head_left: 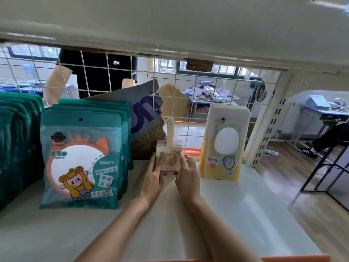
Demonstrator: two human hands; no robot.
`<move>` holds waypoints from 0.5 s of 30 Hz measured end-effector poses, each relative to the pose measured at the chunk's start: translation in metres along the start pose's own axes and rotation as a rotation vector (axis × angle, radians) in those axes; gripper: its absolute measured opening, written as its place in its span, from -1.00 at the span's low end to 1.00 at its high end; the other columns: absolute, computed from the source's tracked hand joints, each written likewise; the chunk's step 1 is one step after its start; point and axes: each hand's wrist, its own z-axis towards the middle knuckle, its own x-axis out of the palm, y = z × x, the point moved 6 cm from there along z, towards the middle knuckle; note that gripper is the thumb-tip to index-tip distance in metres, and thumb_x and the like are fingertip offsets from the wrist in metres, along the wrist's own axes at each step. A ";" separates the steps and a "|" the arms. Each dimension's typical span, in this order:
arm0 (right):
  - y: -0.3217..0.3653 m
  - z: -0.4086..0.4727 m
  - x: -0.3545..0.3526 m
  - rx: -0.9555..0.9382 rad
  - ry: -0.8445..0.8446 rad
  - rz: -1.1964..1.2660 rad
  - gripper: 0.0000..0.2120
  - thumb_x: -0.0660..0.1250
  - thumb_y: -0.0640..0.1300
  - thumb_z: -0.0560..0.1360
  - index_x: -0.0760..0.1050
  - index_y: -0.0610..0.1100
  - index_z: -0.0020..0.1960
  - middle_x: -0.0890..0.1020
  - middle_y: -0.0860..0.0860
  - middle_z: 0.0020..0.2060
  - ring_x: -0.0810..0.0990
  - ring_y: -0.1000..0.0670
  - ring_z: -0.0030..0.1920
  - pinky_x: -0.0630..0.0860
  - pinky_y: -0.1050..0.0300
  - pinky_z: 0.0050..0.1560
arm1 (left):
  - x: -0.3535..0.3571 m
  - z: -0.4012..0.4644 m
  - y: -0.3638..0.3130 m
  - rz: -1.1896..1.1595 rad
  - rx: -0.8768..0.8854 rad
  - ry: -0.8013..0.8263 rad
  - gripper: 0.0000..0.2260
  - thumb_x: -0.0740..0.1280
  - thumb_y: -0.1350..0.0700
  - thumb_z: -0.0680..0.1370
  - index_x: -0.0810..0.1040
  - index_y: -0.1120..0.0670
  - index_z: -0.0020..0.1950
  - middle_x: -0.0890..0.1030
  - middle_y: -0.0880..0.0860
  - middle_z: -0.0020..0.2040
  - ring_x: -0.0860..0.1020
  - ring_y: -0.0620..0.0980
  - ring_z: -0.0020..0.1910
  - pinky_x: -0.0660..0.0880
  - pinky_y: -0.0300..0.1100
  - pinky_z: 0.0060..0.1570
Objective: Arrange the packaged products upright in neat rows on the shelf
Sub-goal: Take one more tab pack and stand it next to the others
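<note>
Both hands work one small stack: the left hand (154, 173) and right hand (186, 174) clasp the sides of the cream, paddle-shaped handle packs (169, 157), upright mid-shelf. Much looks done already, with glossy teal mirror pouches (81, 159) in rows on the left and pale yellow packs (223, 146) standing right. Only this stack seems unsettled on the smooth white shelf (236, 214).

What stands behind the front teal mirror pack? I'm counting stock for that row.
Behind the front teal mirror pack more teal packs stand upright; only their top and right edges show, so the count stays hidden.
</note>
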 end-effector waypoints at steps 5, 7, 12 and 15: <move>0.013 -0.006 -0.016 -0.099 0.032 -0.254 -0.15 0.60 -0.30 -0.03 0.48 -0.21 0.25 0.55 -0.20 0.15 0.41 -0.10 0.15 0.56 0.08 0.03 | -0.012 -0.005 -0.006 0.202 0.028 -0.007 -0.20 0.55 0.28 0.21 0.35 0.08 0.41 0.37 0.24 0.38 0.49 0.26 0.22 0.49 0.11 0.06; 0.020 -0.015 -0.024 -0.156 0.049 -0.272 -0.15 0.58 -0.33 -0.02 0.43 -0.19 0.25 0.55 -0.20 0.18 0.37 -0.10 0.19 0.55 0.04 0.06 | -0.023 -0.016 -0.017 0.272 0.040 0.006 -0.18 0.59 0.27 0.12 0.43 0.11 0.36 0.44 0.21 0.33 0.54 0.21 0.16 0.53 0.01 -0.02; 0.043 -0.029 -0.040 -0.129 0.108 -0.288 -0.32 0.59 -0.33 0.12 0.51 -0.14 0.21 0.59 -0.13 0.17 0.57 -0.16 0.17 0.49 -0.03 0.15 | -0.064 -0.047 -0.043 0.291 0.218 -0.045 -0.42 0.55 0.26 0.21 0.56 0.13 0.22 0.59 0.15 0.18 0.57 0.14 0.13 0.52 0.04 0.04; 0.070 -0.038 -0.049 -0.135 0.108 -0.302 -0.39 0.60 -0.26 0.19 0.54 -0.13 0.22 0.58 -0.11 0.20 0.54 -0.15 0.22 0.38 -0.01 0.24 | -0.101 -0.061 -0.040 0.263 0.245 -0.111 -0.53 0.51 0.26 0.29 0.58 0.12 0.19 0.60 0.13 0.16 0.56 0.13 0.15 0.47 0.06 0.13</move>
